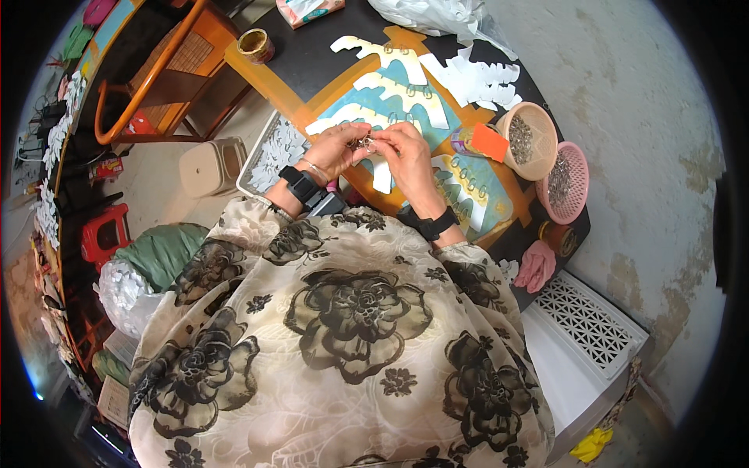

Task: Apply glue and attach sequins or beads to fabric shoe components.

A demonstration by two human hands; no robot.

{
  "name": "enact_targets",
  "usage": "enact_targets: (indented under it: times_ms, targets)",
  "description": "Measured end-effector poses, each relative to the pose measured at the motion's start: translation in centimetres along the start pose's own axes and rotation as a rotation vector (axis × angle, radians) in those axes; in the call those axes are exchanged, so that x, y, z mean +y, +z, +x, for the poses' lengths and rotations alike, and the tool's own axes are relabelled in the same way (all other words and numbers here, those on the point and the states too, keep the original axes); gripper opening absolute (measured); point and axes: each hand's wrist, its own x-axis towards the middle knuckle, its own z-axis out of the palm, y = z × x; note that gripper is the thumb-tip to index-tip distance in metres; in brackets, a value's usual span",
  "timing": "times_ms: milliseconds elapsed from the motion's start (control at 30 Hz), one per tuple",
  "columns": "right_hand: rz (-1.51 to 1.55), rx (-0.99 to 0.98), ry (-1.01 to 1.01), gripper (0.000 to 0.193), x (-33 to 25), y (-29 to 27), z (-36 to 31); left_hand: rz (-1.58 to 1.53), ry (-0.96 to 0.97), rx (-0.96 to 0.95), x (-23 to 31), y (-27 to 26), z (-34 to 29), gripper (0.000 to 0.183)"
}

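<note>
My left hand [334, 153] is closed around several small shiny metal pieces [363, 143], apparently wire rings or loops. Against it, my right hand [407, 156] has its fingertips pinched at the same pieces; which piece they grip is too small to make out. Both hands hover over the near edge of the teal boards [343, 107]. On these lie wavy-edged cream and white strips [421, 109], some bearing small metal loops. Another teal board [499, 212] to the right carries a strip with loops. A white strip end [382, 176] shows just below my hands.
A white basket [248, 173] of pale cut pieces stands left. To the right are a beige bowl [552, 129] and a pink basket [581, 168] of metal bits, an orange card [491, 143] and a pink cloth [536, 267]. A tin [256, 47] stands far left; white scraps [476, 78] lie beyond.
</note>
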Motion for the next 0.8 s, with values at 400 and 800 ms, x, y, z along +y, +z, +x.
enact_targets:
  times_ms: [400, 800]
  targets:
    - [-0.049, 0.113, -0.168, 0.006, -0.1, 2.3, -0.3, -0.11, -0.057, 0.068, 0.1, -1.0, -0.5, 0.025]
    - [-0.115, -0.013, -0.006, 0.011, -0.4, 3.7, -0.5, 0.031, 0.042, 0.118, -0.4, -1.8, -0.7, 0.024]
